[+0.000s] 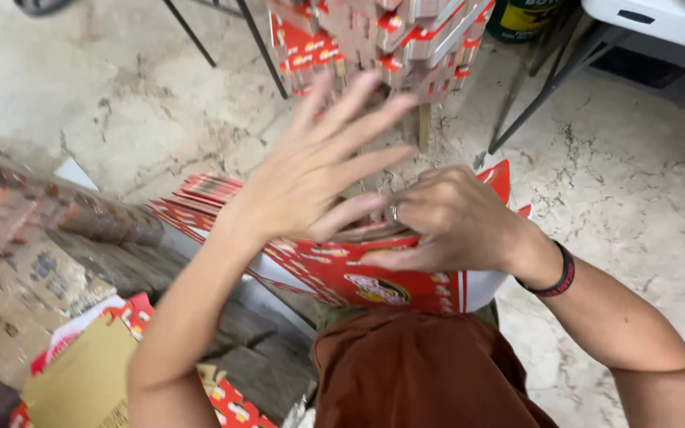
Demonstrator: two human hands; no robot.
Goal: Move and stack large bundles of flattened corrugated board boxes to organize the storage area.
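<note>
**Hands at the red carton**

While the right hand (453,222) keeps its grip clamped on the top edge of a red printed carton (374,277) at the lap, the left hand (311,170) hovers blurred just above that grip, fingers spread, holding nothing. Flat red cartons (200,194) lie stacked left of it; more (382,40) hang beyond.

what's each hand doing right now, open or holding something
Left hand: open, fingers spread, blurred, over the red printed cardboard box; contact cannot be told.
Right hand: closed, gripping the box's top edge.
</note>
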